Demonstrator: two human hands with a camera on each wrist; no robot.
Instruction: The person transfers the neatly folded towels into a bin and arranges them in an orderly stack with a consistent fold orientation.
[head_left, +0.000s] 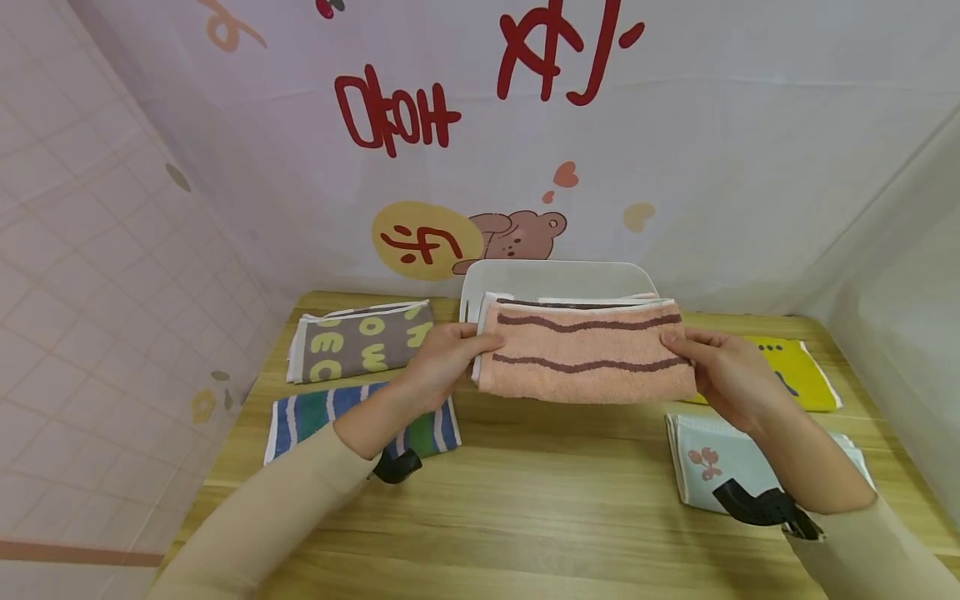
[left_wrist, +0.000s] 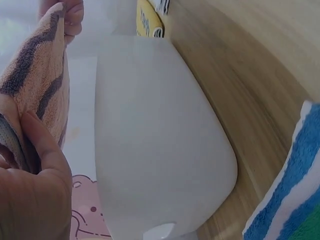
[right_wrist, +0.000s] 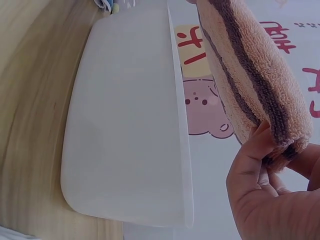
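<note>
Left hand (head_left: 441,364) and right hand (head_left: 733,379), fingers (right_wrist: 250,156) pinched closed, hold the folded peach towel (head_left: 585,346) by its ends, higher than the white bin (head_left: 562,275): a carrying step, I'd judge, next wanting both ends level

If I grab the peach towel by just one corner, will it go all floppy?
Probably: the peach towel is folded cloth, so its layers could flop open. It's likely light, since the left hand and right hand just pinch its ends. Its fuzzy surface probably won't feel slippery.
</note>
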